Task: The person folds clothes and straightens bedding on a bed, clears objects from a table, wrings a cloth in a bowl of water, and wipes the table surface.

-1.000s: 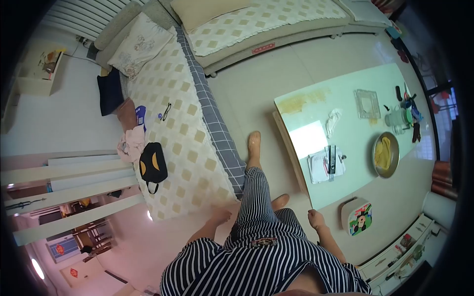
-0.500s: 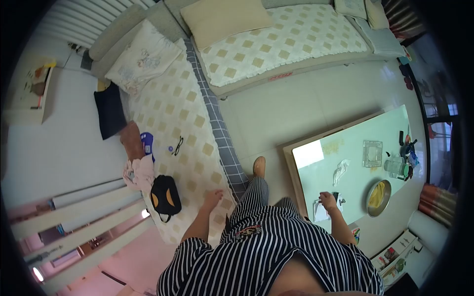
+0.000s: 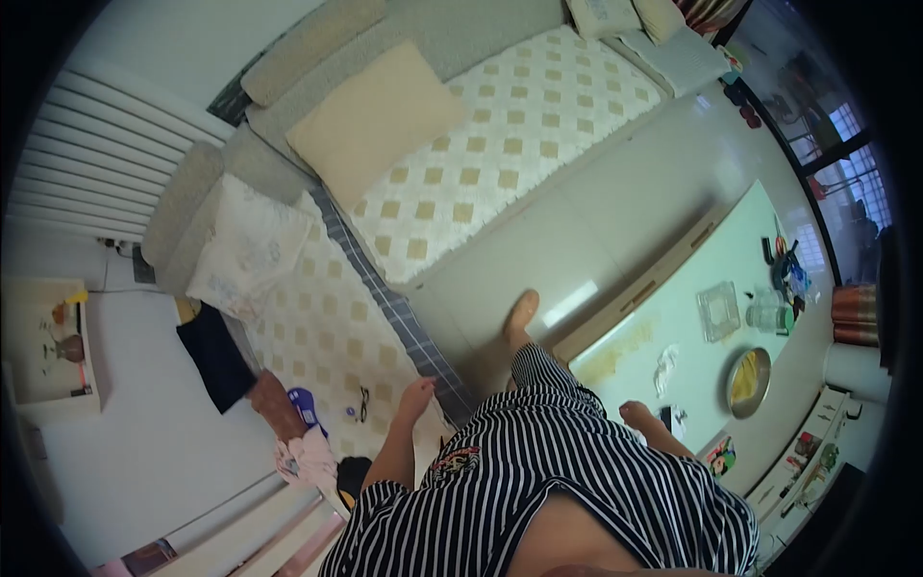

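Note:
My left hand (image 3: 417, 392) hangs beside my striped clothes, over the edge of the sofa's checked cover (image 3: 471, 176). Its fingers are curled in, and nothing shows in them. Loosely closed too, my right hand (image 3: 636, 414) is above the near end of the glass-topped coffee table (image 3: 630, 361), with no object visible in it. Just right of that hand lie small dark and white items (image 3: 675, 419), partly hidden by my forearm. A crumpled white tissue (image 3: 665, 370) is farther in on the tabletop. One bare foot (image 3: 522, 312) is forward on the tiles.
The table also bears a metal bowl (image 3: 761, 399) with something yellow inside, a square glass dish (image 3: 716, 311) and a green-lidded jar (image 3: 769, 317). Glasses (image 3: 363, 404), a pink cloth (image 3: 310, 457) and a black bag (image 3: 353, 475) lie on the left sofa. Tiled floor (image 3: 577, 226) runs between sofa and table.
I have stepped forward into the gap between sofa and table, and the view has turned. The black bag has slid mostly behind my left arm. My fingers look more curled.

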Action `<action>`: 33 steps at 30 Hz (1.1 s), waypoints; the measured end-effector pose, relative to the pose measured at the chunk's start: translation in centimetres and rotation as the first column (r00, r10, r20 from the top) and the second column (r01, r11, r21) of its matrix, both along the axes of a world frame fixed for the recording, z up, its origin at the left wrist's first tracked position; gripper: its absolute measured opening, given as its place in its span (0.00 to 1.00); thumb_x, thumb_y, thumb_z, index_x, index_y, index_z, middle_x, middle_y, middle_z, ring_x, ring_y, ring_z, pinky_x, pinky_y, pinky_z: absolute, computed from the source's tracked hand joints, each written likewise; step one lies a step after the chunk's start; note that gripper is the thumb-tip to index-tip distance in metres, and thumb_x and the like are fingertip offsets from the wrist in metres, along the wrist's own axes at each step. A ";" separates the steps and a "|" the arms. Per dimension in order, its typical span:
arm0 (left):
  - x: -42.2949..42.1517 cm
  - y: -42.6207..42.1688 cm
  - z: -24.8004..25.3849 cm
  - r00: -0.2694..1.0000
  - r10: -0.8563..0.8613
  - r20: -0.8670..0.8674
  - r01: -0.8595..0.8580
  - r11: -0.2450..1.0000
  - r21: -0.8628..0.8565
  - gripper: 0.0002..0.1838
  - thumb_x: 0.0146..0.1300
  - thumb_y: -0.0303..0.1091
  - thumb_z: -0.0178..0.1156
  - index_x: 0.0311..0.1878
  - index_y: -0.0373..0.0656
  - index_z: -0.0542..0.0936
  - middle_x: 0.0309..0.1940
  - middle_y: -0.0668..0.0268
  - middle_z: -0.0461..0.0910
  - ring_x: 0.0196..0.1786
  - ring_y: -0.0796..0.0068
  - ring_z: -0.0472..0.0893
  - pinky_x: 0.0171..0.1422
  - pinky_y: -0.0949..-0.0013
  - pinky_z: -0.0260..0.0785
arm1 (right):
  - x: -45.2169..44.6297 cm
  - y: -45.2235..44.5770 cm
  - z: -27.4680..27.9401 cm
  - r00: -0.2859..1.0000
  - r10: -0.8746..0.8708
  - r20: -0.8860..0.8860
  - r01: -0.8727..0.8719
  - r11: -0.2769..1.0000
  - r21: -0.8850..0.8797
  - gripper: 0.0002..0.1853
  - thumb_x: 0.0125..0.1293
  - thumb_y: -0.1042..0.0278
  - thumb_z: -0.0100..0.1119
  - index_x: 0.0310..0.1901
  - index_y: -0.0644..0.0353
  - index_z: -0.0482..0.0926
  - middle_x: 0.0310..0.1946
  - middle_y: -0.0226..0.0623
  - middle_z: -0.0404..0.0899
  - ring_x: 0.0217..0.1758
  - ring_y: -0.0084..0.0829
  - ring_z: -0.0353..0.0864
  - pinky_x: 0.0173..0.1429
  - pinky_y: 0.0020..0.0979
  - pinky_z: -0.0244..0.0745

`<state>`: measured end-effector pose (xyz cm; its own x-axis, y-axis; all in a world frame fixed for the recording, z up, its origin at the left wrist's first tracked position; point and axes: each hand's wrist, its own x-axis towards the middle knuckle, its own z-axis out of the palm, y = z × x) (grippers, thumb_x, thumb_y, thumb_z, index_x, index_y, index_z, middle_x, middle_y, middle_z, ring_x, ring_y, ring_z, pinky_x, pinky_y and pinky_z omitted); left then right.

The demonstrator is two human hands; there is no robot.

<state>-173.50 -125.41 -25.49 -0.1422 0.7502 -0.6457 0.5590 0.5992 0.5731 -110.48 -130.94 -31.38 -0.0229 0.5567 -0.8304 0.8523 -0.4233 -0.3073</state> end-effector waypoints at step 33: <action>-25.6 93.0 3.7 0.628 -0.133 -0.766 0.265 0.963 0.050 0.52 0.58 0.48 0.72 0.77 0.35 0.55 0.76 0.52 0.59 0.78 0.57 0.60 0.81 0.59 0.54 | -21.5 26.8 19.3 0.822 -0.512 0.250 0.563 0.797 -0.218 0.18 0.67 0.54 0.56 0.49 0.57 0.86 0.44 0.46 0.87 0.49 0.43 0.85 0.56 0.38 0.78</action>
<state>-199.11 -32.38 -21.79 -0.3627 0.8928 -0.2672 0.9293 0.3680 -0.0317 -131.98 -104.17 -12.03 0.3675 0.1894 -0.9105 0.4887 -0.8723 0.0158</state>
